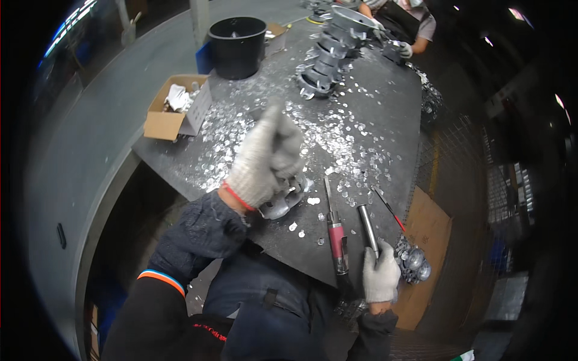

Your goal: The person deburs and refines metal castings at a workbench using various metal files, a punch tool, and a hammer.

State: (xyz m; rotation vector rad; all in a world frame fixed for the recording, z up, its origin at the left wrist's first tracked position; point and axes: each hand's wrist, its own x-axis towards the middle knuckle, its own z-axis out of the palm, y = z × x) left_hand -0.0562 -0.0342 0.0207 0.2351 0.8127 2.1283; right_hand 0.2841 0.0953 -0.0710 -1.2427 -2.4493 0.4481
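Note:
My left hand, in a pale knitted glove with a red cuff edge, is raised over the near part of the table. It is blurred; its fingers look curled in, and whatever they hold is hidden. Just below it, partly covered, a rounded silvery metal casting rests near the table's edge. My right hand, gloved too, grips the lower end of a smooth metal rod at the table's right front. Left of the rod lies a handheld power tool with a red body and a long narrow blade.
Small shiny metal flakes litter the dark table. A thin red-handled tool lies right. Metal castings sit by cardboard. Farther off are an open carton, a black bucket, stacked ring-shaped castings and a co-worker.

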